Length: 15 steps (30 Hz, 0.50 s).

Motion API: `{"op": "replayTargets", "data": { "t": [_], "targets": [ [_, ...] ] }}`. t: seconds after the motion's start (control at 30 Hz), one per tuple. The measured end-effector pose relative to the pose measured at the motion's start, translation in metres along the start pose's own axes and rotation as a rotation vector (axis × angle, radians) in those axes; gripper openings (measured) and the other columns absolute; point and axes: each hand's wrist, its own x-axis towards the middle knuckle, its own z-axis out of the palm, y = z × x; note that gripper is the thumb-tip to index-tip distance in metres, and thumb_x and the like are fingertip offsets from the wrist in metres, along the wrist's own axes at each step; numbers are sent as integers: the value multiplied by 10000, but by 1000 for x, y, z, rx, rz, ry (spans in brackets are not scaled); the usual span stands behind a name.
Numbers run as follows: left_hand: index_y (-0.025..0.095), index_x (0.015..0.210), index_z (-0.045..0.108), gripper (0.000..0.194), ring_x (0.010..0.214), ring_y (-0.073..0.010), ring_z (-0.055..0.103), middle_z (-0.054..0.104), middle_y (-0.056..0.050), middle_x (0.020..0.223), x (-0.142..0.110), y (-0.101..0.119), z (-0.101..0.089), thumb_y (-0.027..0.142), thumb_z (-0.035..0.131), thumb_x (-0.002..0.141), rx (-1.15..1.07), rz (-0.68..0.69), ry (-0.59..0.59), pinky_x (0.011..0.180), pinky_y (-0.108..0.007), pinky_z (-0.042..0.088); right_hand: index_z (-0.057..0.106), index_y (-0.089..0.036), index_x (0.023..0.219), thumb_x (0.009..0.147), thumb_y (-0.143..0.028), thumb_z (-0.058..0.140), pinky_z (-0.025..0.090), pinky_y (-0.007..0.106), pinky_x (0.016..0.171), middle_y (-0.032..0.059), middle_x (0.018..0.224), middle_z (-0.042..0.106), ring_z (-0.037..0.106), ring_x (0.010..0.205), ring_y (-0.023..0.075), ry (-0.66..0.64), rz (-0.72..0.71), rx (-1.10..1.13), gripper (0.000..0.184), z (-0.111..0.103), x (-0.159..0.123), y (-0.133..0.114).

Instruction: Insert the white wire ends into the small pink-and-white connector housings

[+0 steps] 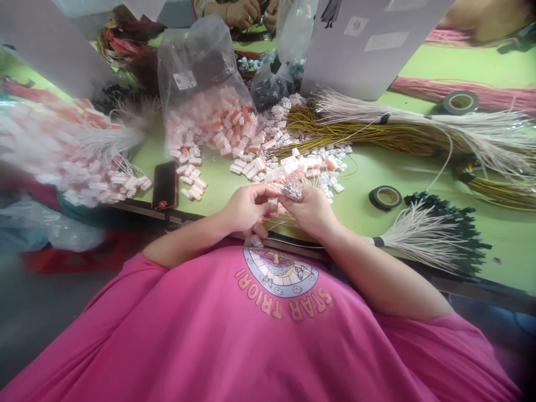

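My left hand (pixel 251 207) is closed, with a small white-and-orange plastic connector (pixel 272 207) between thumb and fingers. Close beside it, my right hand (pixel 312 209) is wrapped round a bundle of thin white wires (pixel 293 190), whose metallic tips stick up between the two hands. The wires trail right under my right forearm to a taped bunch (pixel 419 234) with black connectors on its ends. Several connectors hang below my left hand at the table edge. Just beyond my hands lies a loose heap of white and orange connectors (pixel 255 164).
A clear plastic bag (pixel 201 67) of connectors stands behind the heap. On the left are a phone (pixel 164 185) and a blurred pile of wired connectors (pixel 84 151). Black tape rolls (pixel 385 197) and white and yellow wire bundles (pixel 377 134) lie right. Another person's hands (pixel 243 14) show at the back.
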Motion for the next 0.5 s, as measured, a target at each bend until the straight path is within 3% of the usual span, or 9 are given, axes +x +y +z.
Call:
{"op": "replayTargets", "data": {
  "t": [0.2, 0.33, 0.43, 0.5],
  "targets": [
    [148, 1045, 573, 254, 497, -120, 610, 648, -31, 718, -6, 5, -3, 239, 616, 811, 121, 44, -50, 427, -245, 505, 590, -154, 674, 767, -271, 562, 405, 267, 583, -11, 630, 579, 505, 587, 104, -41, -14, 121, 152, 1, 1, 3],
    [159, 987, 635, 212, 715, -124, 637, 667, -60, 931, -10, 7, -31, 260, 626, 800, 556, 353, -15, 655, -265, 533, 602, -161, 649, 761, -303, 593, 427, 277, 601, -9, 635, 588, 520, 598, 109, -79, -14, 196, 181, -1, 4, 7],
    [201, 1028, 633, 229, 835, -144, 603, 615, -60, 1115, -9, 6, -75, 222, 609, 801, 909, 450, 162, 777, -310, 497, 637, -166, 706, 727, -305, 634, 446, 294, 655, -3, 692, 612, 548, 657, 124, -24, -19, 197, 141, -3, 5, 8],
    [205, 948, 640, 161, 940, -202, 560, 623, -60, 1016, -7, 0, -107, 194, 599, 793, 1119, 411, 408, 875, -372, 434, 642, -166, 707, 717, -302, 645, 448, 299, 664, -7, 688, 612, 548, 652, 122, -20, -3, 216, 137, -3, 5, 8]
  ]
}}
